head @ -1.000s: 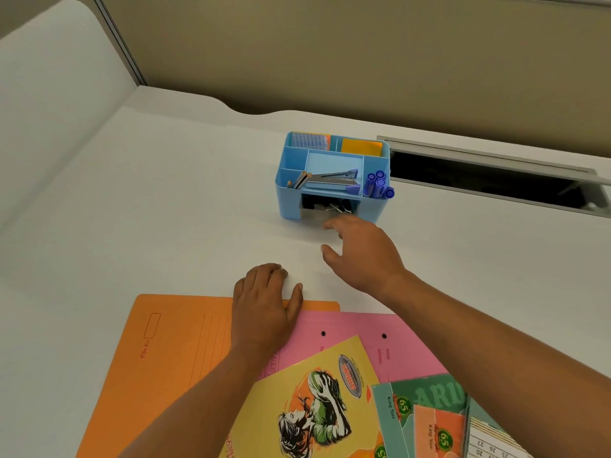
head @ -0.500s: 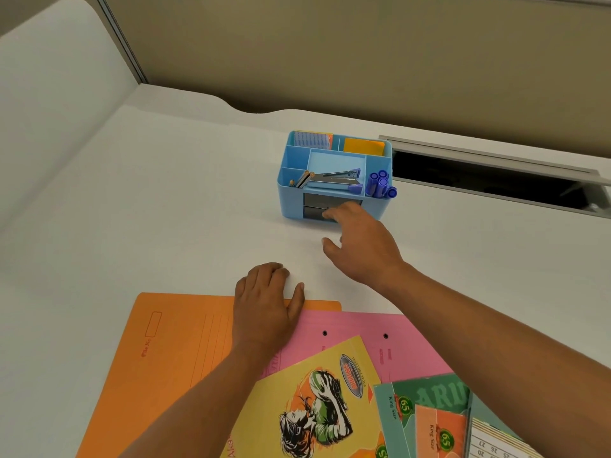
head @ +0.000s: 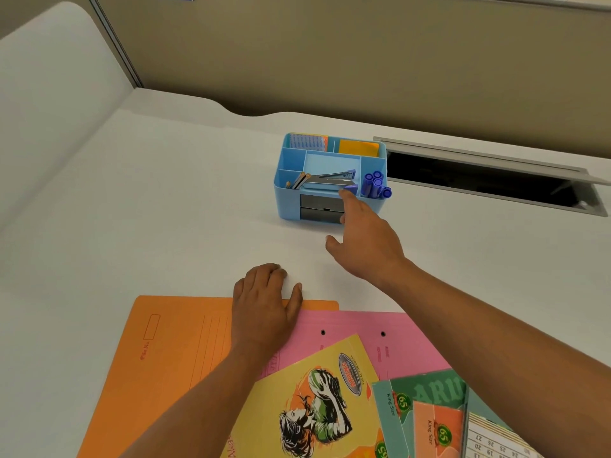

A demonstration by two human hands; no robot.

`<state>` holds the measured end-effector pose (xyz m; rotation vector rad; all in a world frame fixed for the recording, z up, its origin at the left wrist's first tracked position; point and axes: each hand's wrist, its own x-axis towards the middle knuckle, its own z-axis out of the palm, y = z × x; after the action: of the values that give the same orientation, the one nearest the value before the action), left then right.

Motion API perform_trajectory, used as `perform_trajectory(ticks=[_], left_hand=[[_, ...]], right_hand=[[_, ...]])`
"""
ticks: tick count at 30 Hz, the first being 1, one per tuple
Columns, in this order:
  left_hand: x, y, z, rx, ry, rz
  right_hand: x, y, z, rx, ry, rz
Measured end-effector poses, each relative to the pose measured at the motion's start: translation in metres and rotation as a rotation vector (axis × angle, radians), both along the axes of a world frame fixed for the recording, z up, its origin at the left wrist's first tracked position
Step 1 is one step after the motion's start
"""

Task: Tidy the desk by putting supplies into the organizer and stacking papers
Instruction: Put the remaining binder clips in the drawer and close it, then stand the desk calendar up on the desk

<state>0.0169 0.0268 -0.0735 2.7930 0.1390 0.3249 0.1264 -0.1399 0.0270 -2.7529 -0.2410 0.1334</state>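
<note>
Centre frame: straight-fingered right hand (head: pixel 367 249) has pushed shut the grey drawer (head: pixel 317 213) of the light-blue plastic desk organizer (head: pixel 287 200); scattered coloured papers (head: pixel 178 358) seemingly next.

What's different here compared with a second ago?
The lower drawer of the organizer, open a second ago, is now pushed shut. The right hand has risen from it to the upper front edge, holding nothing. The left hand still rests on the orange folder.
</note>
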Motion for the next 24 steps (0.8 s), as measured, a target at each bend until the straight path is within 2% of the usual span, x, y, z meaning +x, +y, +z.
perform_trajectory(ticks=[9, 15, 24], left_hand=[[0.000, -0.001, 0.003, -0.006, 0.001, -0.009], [-0.001, 0.001, 0.004, -0.014, 0.000, -0.032], [-0.001, 0.000, 0.013, -0.014, 0.018, -0.074]], right_hand=[[-0.008, 0.001, 0.008, 0.074, -0.020, -0.006], [-0.061, -0.030, 0.004, 0.211, -0.010, -0.050], [-0.181, -0.134, -0.014, 0.204, 0.096, -0.444]])
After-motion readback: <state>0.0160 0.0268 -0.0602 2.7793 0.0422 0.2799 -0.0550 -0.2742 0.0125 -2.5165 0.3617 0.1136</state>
